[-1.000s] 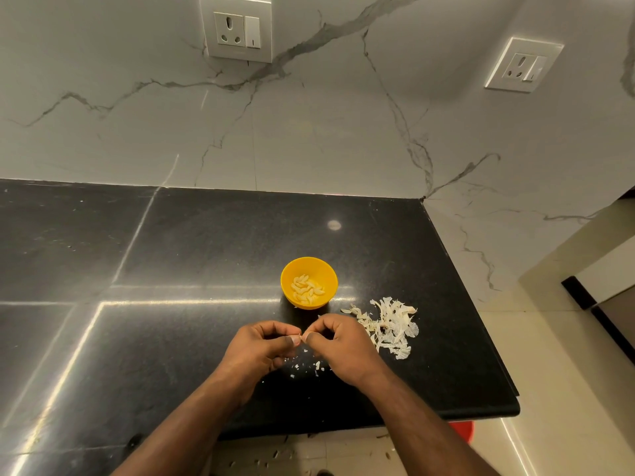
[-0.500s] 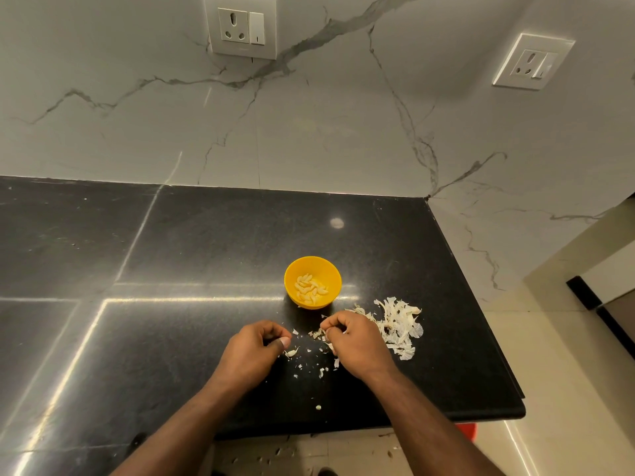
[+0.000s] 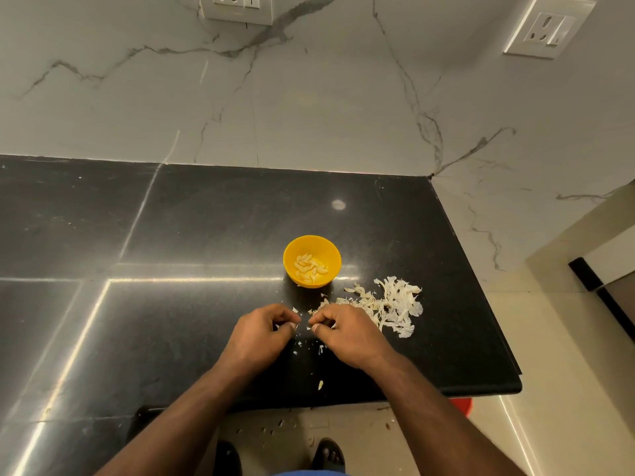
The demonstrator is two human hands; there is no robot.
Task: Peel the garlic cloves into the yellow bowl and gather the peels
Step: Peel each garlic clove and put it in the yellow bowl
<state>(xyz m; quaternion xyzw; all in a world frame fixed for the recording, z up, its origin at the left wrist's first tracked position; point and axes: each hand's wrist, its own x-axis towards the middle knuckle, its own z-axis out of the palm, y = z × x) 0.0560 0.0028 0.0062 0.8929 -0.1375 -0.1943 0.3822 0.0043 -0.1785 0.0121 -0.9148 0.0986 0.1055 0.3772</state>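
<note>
Yellow bowl (image 3: pixel 312 261), 12 o'clock of both hands: peeled garlic cloves (image 3: pixel 310 268) inside.
Peel pile (image 3: pixel 386 305), 4 o'clock of bowl, on black table (image 3: pixel 192 228); loose flakes (image 3: pixel 309 348) ungathered.
Left hand (image 3: pixel 264 333), right hand (image 3: pixel 345 333): fingertips pinched together; held item too small to tell.
Peeling seemingly near done; gathering remains.

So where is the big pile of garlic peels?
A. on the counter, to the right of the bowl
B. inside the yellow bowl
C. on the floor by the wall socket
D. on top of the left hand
A: the peel pile lies on the black counter, right of and a little nearer than the yellow bowl, which holds only peeled cloves.
</note>
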